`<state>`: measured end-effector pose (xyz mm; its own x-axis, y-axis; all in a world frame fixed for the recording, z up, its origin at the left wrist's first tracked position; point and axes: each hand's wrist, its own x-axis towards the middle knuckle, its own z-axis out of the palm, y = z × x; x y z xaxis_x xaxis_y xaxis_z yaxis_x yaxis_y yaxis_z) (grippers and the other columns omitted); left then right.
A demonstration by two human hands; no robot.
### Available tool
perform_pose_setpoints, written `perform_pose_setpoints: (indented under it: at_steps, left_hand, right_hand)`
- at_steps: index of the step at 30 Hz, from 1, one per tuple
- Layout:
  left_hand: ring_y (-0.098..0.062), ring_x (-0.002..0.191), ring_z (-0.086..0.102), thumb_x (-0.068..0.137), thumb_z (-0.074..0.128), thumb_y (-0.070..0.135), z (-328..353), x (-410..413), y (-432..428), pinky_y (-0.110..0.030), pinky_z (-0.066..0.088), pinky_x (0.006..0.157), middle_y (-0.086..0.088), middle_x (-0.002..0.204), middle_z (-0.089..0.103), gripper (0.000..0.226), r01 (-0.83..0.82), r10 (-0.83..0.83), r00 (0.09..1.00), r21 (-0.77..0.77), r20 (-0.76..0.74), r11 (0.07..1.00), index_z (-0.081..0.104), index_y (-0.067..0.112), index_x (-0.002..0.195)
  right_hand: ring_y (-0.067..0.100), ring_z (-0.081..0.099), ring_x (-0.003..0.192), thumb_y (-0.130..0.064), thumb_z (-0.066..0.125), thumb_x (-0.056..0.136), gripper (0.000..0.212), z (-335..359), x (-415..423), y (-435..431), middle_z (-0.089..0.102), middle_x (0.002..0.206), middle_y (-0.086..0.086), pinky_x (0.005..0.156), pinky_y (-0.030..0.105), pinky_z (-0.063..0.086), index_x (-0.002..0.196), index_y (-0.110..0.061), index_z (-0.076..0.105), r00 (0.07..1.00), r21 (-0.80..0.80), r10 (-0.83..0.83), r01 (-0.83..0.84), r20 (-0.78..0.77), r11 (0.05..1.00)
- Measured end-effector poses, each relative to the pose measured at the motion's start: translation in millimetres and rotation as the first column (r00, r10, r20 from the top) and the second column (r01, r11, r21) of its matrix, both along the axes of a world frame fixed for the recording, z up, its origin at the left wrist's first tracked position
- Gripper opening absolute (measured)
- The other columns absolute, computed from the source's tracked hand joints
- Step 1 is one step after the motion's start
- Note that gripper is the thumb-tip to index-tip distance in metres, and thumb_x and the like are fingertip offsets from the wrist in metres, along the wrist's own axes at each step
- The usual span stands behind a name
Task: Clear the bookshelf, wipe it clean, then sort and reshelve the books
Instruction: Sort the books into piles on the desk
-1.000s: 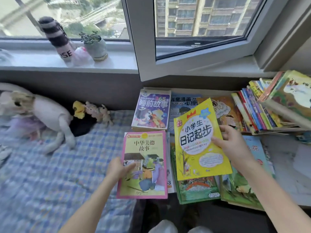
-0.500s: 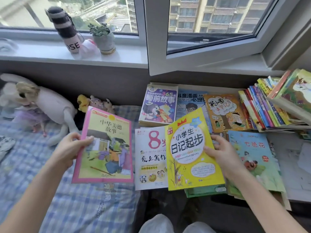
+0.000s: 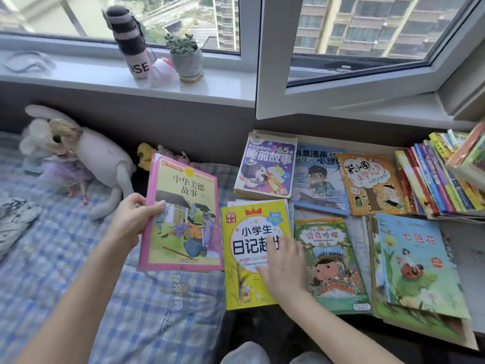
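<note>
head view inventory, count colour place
pink book: 1, pink, held above bed
yellow book: 1, yellow, under right hand
purple book: 1, purple, back left
comic book: 1, blue, back middle
orange book: 1, orange, back right
green book: 1, green, front middle
flower book: 1, light blue, front right
leaning books: many, mixed, far right
plush rabbit: 1, white, on bed
bottle: 1, striped, windowsill
potted plant: 1, green, windowsill
left hand: gripping pink book
right hand: flat on yellow book

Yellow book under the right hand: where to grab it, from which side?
Its near edge, from the person's side: the yellow book lies flat, and that edge seems to overhang the dark gap, leaving room for fingers beneath. The right hand rests flat on it.
</note>
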<state>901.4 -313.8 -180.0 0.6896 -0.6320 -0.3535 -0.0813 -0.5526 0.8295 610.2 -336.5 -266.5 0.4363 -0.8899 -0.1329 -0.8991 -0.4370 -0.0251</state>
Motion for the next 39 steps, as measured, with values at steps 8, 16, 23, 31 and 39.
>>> perform_pose_setpoints:
  at_steps: [8,16,23,31,39]
  left_hand:
    - [-0.024,0.07,0.051,0.081,0.075,0.017,-13,28,11,-0.031,0.034,0.053,-0.013,0.081,0.051,0.038,-0.072,0.072,0.997,-0.015,-0.038,0.997,0.037,0.016,0.074]
    - [-0.02,0.058,0.049,0.083,0.073,0.013,-27,35,32,-0.029,0.035,0.051,-0.01,0.071,0.048,0.033,-0.039,0.039,0.997,0.003,-0.06,0.999,0.04,0.013,0.078]
    - [-0.017,0.053,0.039,0.086,0.069,0.016,-37,35,50,-0.018,0.025,0.038,-0.007,0.063,0.043,0.036,0.076,-0.068,0.961,0.016,-0.27,0.997,0.037,0.015,0.069]
    - [-0.029,0.074,0.068,0.082,0.068,0.017,-47,8,44,-0.041,0.057,0.063,-0.022,0.098,0.064,0.037,0.176,-0.186,0.77,-0.077,-0.611,0.981,0.052,0.004,0.112]
    - [-0.032,0.088,0.064,0.057,0.089,0.028,-95,-58,18,-0.043,0.049,0.072,-0.021,0.106,0.064,0.069,0.353,-0.275,0.599,-0.06,-0.752,0.934,0.05,0.009,0.11]
  right_hand:
    - [0.051,0.026,0.137,-0.048,0.08,0.067,0.102,-38,22,42,0.021,0.153,0.029,0.1,0.072,0.026,0.15,-0.027,0.026,0.747,0.234,0.584,-0.535,-0.319,0.812]
    - [0.046,0.067,0.092,-0.025,0.08,0.067,0.055,-53,42,34,0.066,0.114,0.025,0.069,0.054,0.057,0.115,-0.026,0.052,0.783,0.033,0.542,-0.56,-0.304,0.828]
    - [0.03,0.072,0.084,-0.007,0.079,0.04,0.09,11,10,11,0.071,0.105,0.017,0.055,0.029,0.055,0.124,-0.012,0.047,0.848,-0.256,0.433,-0.365,0.306,0.895]
    - [0.013,0.055,0.059,-0.007,0.078,0.073,0.049,97,-16,-25,0.059,0.074,-0.004,0.048,0.009,0.041,0.115,-0.011,0.053,0.644,0.085,-0.196,0.199,0.739,0.976]
    - [-0.002,0.052,0.066,-0.011,0.077,0.076,0.033,169,-59,-39,0.054,0.077,-0.013,0.053,0.007,0.041,0.094,-0.012,0.05,0.413,0.035,-0.269,0.493,0.87,0.869]
